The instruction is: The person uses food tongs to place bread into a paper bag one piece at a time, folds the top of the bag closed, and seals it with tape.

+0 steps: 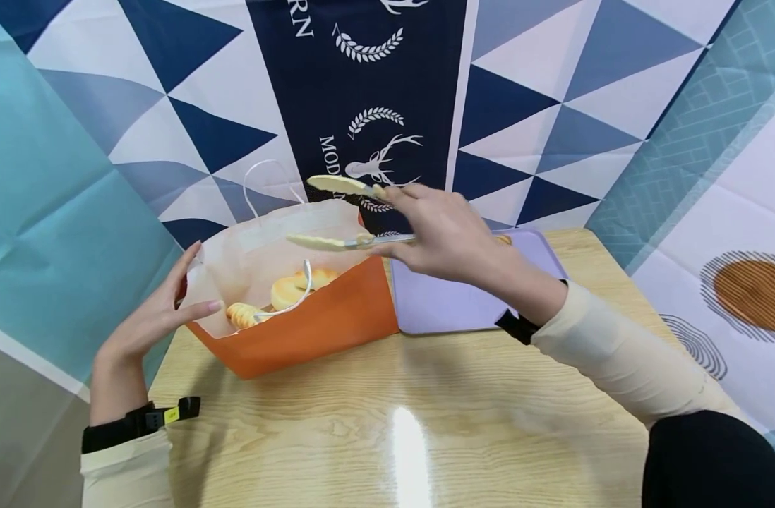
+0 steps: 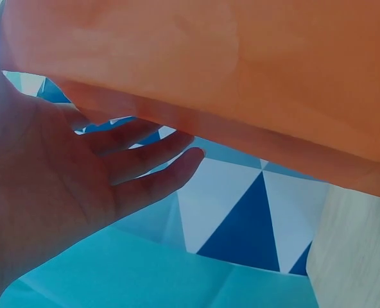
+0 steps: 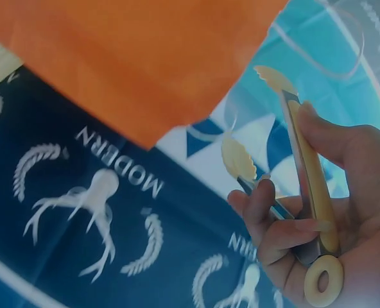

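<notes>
An orange paper bag (image 1: 311, 331) with a pale inside lies tilted on the table, its mouth facing me. Inside are a round yellow bread (image 1: 287, 291) and a ridged bread roll (image 1: 241, 315). My left hand (image 1: 142, 317) holds the bag's left edge, thumb over the rim; in the left wrist view its other fingers (image 2: 155, 183) extend along the outside. My right hand (image 1: 447, 229) grips a pair of tongs (image 3: 315, 186) above the bag's right side. The tongs' cream tips are spread apart with nothing between them.
A light purple tray (image 1: 451, 307) sits right of the bag, partly under my right arm; a bit of brown bread (image 1: 504, 240) shows at its back. White cord handles (image 1: 308, 275) stick out from the bag. Patterned cloth (image 1: 521, 92) hangs behind the wooden table (image 1: 337, 430).
</notes>
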Motion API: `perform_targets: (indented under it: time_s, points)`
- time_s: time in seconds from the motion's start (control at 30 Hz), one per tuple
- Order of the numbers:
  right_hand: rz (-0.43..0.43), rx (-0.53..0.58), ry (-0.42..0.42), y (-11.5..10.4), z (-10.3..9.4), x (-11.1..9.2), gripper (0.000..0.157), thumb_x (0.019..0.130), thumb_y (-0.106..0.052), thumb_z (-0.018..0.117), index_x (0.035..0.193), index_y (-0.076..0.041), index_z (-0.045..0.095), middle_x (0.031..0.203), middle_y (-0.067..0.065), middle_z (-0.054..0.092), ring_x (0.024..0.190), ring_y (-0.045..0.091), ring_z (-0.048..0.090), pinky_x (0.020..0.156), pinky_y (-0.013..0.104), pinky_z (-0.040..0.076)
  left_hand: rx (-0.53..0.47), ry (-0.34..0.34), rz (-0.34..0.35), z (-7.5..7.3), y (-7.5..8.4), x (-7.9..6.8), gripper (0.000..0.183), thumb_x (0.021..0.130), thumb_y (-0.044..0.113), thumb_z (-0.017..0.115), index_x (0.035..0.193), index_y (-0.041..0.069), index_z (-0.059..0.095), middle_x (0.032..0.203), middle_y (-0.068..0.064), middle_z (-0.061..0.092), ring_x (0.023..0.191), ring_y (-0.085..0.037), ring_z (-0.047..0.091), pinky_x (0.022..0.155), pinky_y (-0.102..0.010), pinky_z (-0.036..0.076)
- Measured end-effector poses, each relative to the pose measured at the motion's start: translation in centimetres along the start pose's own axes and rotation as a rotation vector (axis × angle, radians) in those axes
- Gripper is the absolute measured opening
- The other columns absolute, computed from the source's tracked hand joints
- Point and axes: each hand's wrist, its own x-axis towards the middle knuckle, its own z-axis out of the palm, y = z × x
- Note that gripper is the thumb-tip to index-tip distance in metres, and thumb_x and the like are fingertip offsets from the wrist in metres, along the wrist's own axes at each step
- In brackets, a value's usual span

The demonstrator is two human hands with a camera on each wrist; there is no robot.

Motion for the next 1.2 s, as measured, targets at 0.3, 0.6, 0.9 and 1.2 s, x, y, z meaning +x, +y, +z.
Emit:
perform_targets:
  time_s: [0.3,0.6,0.9,1.2]
  points:
    - [0.205,0.007,-0.020,4.7,-2.1,-3.0,0.086,0.083,-0.064,0.065,0.146,-0.008,0.050,0.125,0.013,0.064,0.081,0.024,0.060,0.065,0.043,0.053,0.028,0.016,-0.012,0.2,-0.1,0.0,0.097,0.092,0.020,0.062,0.158,0.036,-0.008,0.165,-0.010,0.000,0.141,-0.038,0.011,0.100,-0.083,0.021]
    - [0.324,-0.016,-0.009,10.4,-1.2,-6.1,0.063,0.084,-0.062,0.064,0.108,-0.004,0.065,0.095,0.014,0.065,0.079,0.033,0.056,0.063,0.048,0.046,0.031,0.027,-0.005,0.3,-0.2,-0.1,0.096,0.092,0.019,0.062,0.158,0.038,-0.006,0.165,-0.006,-0.006,0.142,-0.040,0.005,0.100,-0.085,0.017]
    - [0.482,-0.050,-0.059,15.2,0.0,-9.3,0.079,0.082,-0.068,0.061,0.121,0.001,0.063,0.088,0.019,0.063,0.071,0.035,0.054,0.051,0.045,0.041,0.039,0.027,-0.001,0.3,-0.1,0.0,0.096,0.092,0.020,0.062,0.158,0.038,-0.006,0.165,-0.007,-0.004,0.142,-0.040,0.007,0.099,-0.084,0.018]
    - [0.574,-0.029,-0.148,19.0,2.1,-12.3,0.096,0.081,-0.074,0.057,0.132,0.007,0.055,0.080,0.022,0.058,0.068,0.036,0.052,0.050,0.045,0.038,0.020,0.024,0.007,0.5,0.0,-0.1,0.098,0.093,0.017,0.061,0.159,0.029,-0.010,0.161,-0.019,0.011,0.135,-0.038,0.019,0.099,-0.082,0.025]
